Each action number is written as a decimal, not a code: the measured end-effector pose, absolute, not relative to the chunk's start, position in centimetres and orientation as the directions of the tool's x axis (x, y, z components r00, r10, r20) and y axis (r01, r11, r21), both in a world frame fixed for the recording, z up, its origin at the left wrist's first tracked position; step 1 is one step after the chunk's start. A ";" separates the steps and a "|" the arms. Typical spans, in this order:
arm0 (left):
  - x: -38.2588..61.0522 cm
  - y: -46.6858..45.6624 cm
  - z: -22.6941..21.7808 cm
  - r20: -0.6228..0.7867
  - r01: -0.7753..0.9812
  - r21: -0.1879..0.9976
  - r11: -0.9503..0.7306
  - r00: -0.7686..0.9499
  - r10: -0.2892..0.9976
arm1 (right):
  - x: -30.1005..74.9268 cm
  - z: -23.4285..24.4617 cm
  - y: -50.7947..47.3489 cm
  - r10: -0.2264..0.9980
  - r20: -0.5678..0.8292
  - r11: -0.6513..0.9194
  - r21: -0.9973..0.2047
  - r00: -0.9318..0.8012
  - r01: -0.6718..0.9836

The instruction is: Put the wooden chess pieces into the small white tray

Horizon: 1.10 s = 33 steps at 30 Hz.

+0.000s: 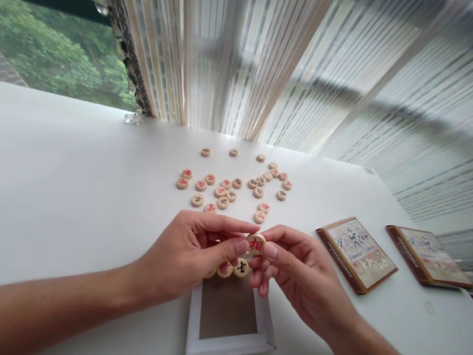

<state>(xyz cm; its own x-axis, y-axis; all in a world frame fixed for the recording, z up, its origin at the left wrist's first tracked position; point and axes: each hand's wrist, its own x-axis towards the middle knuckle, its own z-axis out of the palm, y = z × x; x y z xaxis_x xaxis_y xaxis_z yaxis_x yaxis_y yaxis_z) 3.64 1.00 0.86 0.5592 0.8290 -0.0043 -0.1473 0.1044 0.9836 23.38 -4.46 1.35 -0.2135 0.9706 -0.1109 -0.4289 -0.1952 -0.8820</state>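
Note:
A round wooden Chinese chess piece [256,245] with a red character is pinched between my two hands, above an open box. My left hand [194,249] grips its left side with thumb and fingers. On its right edge, the thumb and forefinger of my right hand [295,258] press in, the other fingers curled below. Beneath sits the white-rimmed box [232,345] with a brown inside. Along its far end lie a piece with a black character [242,267] and a red-marked piece [224,269], partly covered by my left hand.
Several loose chess pieces [223,201], marked red or black, are scattered over the white table [68,192] beyond my hands. Two Chinese chess boxes, one nearer [358,253] and one farther right [432,257], lie on the right. A striped string curtain [233,57] hangs behind the table.

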 end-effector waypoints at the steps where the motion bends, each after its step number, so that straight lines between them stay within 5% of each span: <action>1: 3.6 1.0 0.8 -0.014 -0.155 0.980 0.123 0.566 0.824 | 23.4 1.4 -4.4 0.967 -0.122 -0.214 -0.869 -0.225 -0.446; 8: 3.5 1.1 1.2 -0.118 -0.158 0.949 0.273 0.625 0.772 | 23.4 1.4 -4.5 0.954 -0.175 -0.279 -0.819 -0.244 -0.501; 21: 3.7 1.3 1.4 -0.048 -0.219 0.940 0.260 0.672 0.739 | 23.3 0.7 -4.5 0.974 -0.114 -0.189 -0.881 -0.194 -0.434; 27: 3.5 1.0 0.9 0.058 -0.161 0.985 0.060 0.642 0.765 | 23.2 0.5 -4.4 0.988 -0.089 -0.128 -0.932 -0.126 -0.338; 33: 3.0 1.0 0.8 0.284 -0.018 0.942 -0.336 0.580 0.763 | 22.9 0.8 -4.7 0.989 -0.118 -0.137 -0.951 -0.084 -0.276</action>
<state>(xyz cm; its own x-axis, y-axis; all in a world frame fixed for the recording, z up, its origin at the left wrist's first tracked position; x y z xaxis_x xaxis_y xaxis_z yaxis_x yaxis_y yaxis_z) 2.97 1.01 0.85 0.5802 0.7635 0.2837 -0.0177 -0.3365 0.9415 22.94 -4.66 0.77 -0.0840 0.9894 -0.1182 -0.2761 -0.1371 -0.9513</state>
